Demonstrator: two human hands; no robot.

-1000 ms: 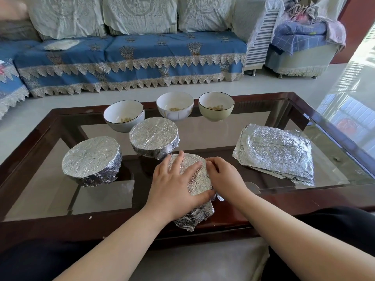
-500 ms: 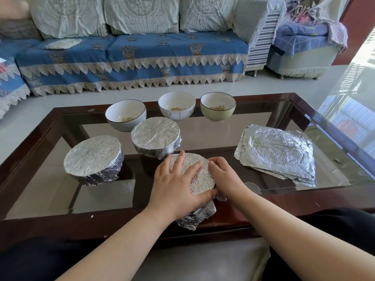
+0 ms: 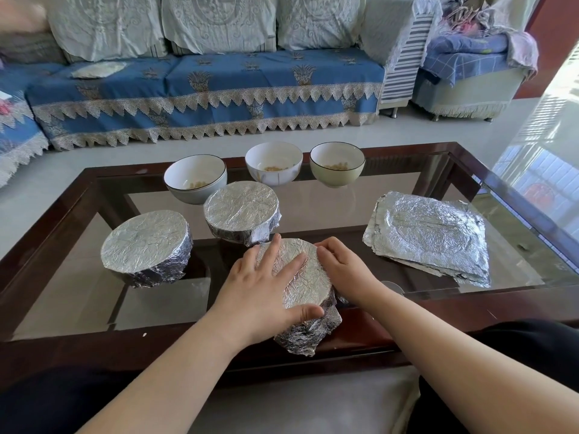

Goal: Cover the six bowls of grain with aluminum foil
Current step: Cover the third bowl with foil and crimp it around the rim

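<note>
A foil-wrapped bowl stands at the near edge of the glass table. My left hand lies flat on its foil top, thumb against the near rim. My right hand curls round the bowl's right side and presses the foil there. Two more foil-covered bowls stand behind: one at the left, one in the middle. Three uncovered bowls with a little grain line the far side: left, middle, right. A stack of foil sheets lies at the right.
The table has a dark wooden frame round a glass top. A blue-covered sofa stands beyond it, an armchair at the far right. My dark-clad legs are below the table's near edge.
My right hand's fingers have slid a little farther round the bowl's right rim. The left hand stays flat on the foil. The view has shifted slightly.
</note>
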